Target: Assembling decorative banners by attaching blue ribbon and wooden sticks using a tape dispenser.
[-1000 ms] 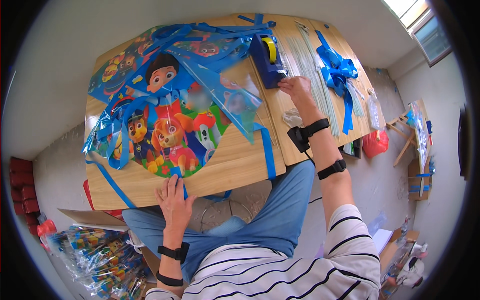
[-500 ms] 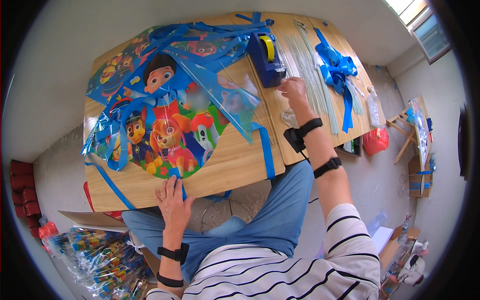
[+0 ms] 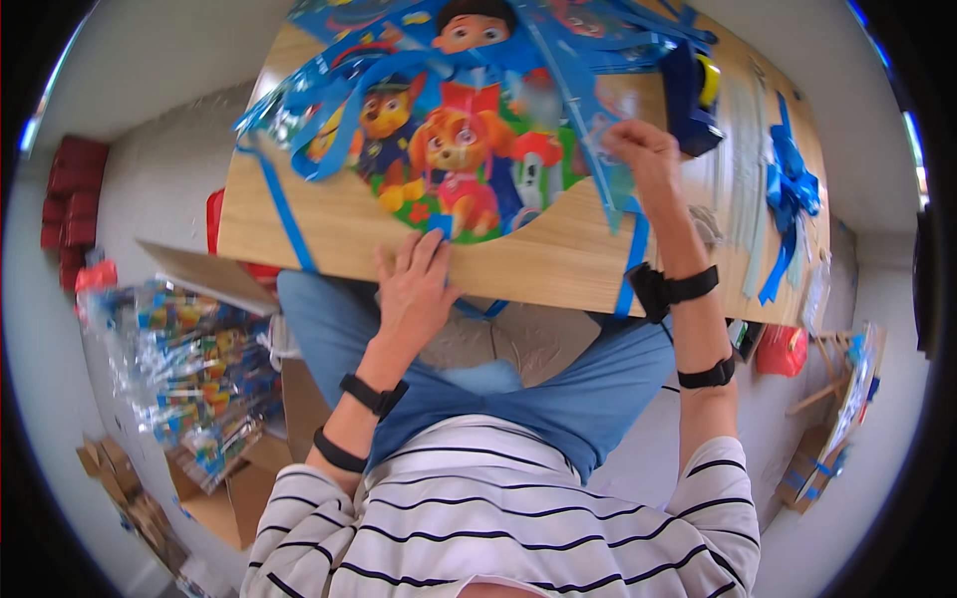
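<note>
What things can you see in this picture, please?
Tabletop: at least 1, light wood, centre
Cartoon sheet: at least 1, multicoloured, on tabletop
Ribbons: several, blue, over sheet and tabletop
Bow: 1, blue, tabletop's right
Tape dispenser: 1, dark blue, tabletop's upper right
Rods: many, pale, between dispenser and bow
Bundles: 2, red, left and right
Wrapped packages: many, multicoloured, left
Stacked boxes: several, dark red, far left
Cartons: several, brown, lower left and right
Trousers: 1, blue, lower centre
Shirt: 1, striped black-and-white, bottom
Left hand: 1, bare, at sheet's lower edge
Right hand: 1, bare, beside dispenser
</note>
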The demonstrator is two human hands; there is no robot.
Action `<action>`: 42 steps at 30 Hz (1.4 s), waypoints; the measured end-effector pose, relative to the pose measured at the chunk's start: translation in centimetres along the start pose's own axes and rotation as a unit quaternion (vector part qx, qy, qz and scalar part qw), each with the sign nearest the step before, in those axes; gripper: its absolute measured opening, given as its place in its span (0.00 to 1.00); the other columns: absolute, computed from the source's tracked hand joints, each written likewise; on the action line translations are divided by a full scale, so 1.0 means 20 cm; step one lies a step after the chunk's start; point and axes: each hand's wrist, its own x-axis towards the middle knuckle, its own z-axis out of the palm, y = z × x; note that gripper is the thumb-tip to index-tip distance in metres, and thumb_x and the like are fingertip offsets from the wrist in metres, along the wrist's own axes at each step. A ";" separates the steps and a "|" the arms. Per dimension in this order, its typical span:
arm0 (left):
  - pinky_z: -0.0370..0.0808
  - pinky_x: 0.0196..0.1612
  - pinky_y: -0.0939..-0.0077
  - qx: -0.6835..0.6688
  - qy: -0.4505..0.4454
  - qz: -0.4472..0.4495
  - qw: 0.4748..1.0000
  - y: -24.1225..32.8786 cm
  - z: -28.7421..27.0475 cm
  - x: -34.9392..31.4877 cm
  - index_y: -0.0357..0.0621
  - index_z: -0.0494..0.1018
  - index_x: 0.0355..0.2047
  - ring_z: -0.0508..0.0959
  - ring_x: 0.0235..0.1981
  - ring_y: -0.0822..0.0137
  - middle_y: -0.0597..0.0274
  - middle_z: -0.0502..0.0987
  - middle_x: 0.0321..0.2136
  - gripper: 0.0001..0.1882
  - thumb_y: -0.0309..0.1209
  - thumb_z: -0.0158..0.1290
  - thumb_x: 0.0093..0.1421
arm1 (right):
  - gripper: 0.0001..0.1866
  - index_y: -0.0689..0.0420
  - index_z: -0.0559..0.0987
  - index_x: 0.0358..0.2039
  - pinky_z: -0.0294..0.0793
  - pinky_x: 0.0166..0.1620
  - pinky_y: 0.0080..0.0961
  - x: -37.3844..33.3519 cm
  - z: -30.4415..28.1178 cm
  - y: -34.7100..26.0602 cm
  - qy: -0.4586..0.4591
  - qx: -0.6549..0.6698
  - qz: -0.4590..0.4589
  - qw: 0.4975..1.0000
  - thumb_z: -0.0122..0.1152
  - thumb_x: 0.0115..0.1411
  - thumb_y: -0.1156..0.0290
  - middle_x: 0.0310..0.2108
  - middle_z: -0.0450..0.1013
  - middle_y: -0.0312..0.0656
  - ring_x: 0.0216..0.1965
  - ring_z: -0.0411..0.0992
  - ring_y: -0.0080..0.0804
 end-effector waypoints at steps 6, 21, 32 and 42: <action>0.52 0.62 0.32 -0.019 0.020 0.003 1.000 -0.01 0.03 -0.01 0.42 0.70 0.54 0.62 0.62 0.57 0.64 0.64 0.58 0.34 0.38 0.65 0.46 | 0.04 0.61 0.81 0.26 0.72 0.28 0.25 -0.12 0.71 0.17 -0.203 -0.128 -0.008 0.971 0.65 0.50 0.74 0.19 0.75 0.38 0.22 0.74 0.25; 0.52 0.60 0.27 -0.052 0.042 0.009 0.998 -0.04 0.04 -0.01 0.39 0.69 0.53 0.63 0.61 0.55 0.61 0.64 0.58 0.35 0.36 0.66 0.45 | 0.04 0.56 0.82 0.24 0.75 0.33 0.28 -0.12 0.83 0.29 -0.218 -0.307 0.119 0.919 0.64 0.46 0.70 0.23 0.78 0.39 0.26 0.80 0.31; 0.53 0.60 0.28 -0.056 0.048 0.013 0.997 -0.04 0.04 -0.01 0.37 0.70 0.51 0.63 0.61 0.55 0.61 0.65 0.57 0.35 0.36 0.67 0.43 | 0.07 0.53 0.82 0.23 0.75 0.36 0.37 -0.12 0.86 0.29 -0.199 -0.411 0.030 0.889 0.62 0.43 0.66 0.27 0.78 0.44 0.32 0.78 0.44; 0.53 0.60 0.28 -0.053 0.047 0.009 0.997 -0.04 0.05 -0.01 0.38 0.71 0.52 0.63 0.61 0.56 0.61 0.65 0.57 0.34 0.37 0.66 0.43 | 0.06 0.56 0.82 0.24 0.74 0.36 0.37 -0.14 0.88 0.28 -0.159 -0.500 -0.036 0.850 0.64 0.47 0.67 0.28 0.78 0.41 0.32 0.77 0.41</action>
